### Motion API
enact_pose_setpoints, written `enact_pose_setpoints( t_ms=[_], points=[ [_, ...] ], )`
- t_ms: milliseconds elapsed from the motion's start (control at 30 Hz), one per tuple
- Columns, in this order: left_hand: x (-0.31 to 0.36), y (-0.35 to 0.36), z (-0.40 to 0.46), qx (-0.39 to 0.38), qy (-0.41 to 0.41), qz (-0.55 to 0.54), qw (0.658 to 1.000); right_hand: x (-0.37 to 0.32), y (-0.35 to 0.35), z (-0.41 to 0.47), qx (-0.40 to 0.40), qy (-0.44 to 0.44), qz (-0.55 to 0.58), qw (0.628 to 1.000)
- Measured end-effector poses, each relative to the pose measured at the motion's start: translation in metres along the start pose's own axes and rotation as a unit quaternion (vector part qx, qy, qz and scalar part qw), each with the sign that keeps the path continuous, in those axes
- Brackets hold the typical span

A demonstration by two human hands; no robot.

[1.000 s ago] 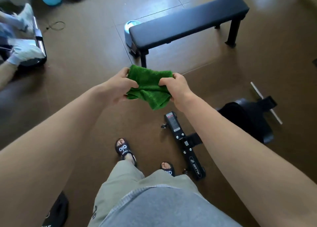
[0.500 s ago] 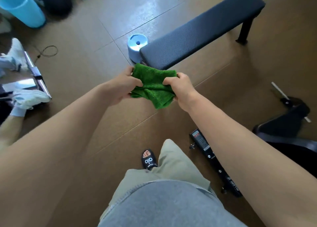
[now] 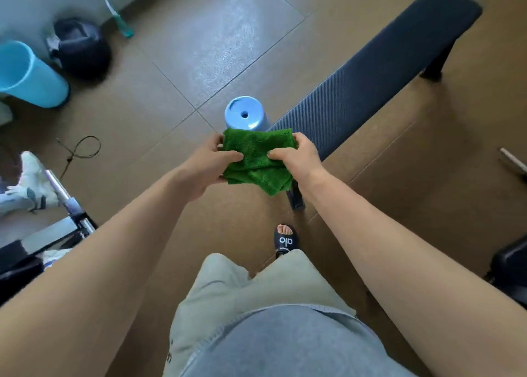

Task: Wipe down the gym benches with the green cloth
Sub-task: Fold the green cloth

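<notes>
Green cloth (image 3: 258, 160) sits bunched and folded between both hands, held up in the air just in front of the near end of the gym bench (image 3: 370, 77). Left hand (image 3: 204, 168) grips the cloth's left edge, thumb pressed across the top, fingers curled underneath. Right hand (image 3: 299, 158) pinches the right edge the same way, thumb on top, and a loose corner of the cloth hangs down below the two hands. Neither hand touches the bench.

The bench has a dark padded top and runs away from the cloth toward the upper right, with one black leg (image 3: 295, 197) showing just below the cloth and another at its far end. A pale blue round stool (image 3: 245, 114) stands right against the bench's near end, just beyond the cloth. Well to the left of the bench stand a light blue bin (image 3: 28, 74) and a dark bag (image 3: 81, 46) by the wall. A thin cord (image 3: 82, 147) loops on the brown floor (image 3: 399, 191) between the bin and the bench. Below the cloth, a black slide sandal (image 3: 286, 241) points toward the bench.
</notes>
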State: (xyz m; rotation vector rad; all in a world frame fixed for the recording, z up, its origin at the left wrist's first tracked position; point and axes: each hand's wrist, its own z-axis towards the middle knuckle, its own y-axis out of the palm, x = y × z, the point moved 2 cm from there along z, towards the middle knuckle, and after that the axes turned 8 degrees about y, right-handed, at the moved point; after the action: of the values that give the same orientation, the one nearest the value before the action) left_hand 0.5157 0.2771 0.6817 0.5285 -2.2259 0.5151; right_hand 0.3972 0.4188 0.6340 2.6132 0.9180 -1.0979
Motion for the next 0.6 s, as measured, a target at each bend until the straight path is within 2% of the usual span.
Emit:
enact_pose_setpoints(
  t_ms=[167,333,433,600],
  points=[
    [0.036,-0.055,0.097,-0.034,0.007,0.031,0.999,-0.057,0.054,0.058,0.042,0.007,-0.023,0.999],
    [0.053,-0.116,0.227,-0.089,0.043,0.132,0.986,-0.096,0.128,0.143,0.118,0.045,-0.002,0.992],
    [0.052,-0.147,0.312,-0.139,0.056,0.186,0.971,-0.101,0.169,0.203,0.159,0.063,0.014,0.985],
    [0.020,-0.183,0.426,-0.188,0.047,0.215,0.957,-0.085,0.224,0.292,0.196,0.100,0.101,0.970]
  ],
)
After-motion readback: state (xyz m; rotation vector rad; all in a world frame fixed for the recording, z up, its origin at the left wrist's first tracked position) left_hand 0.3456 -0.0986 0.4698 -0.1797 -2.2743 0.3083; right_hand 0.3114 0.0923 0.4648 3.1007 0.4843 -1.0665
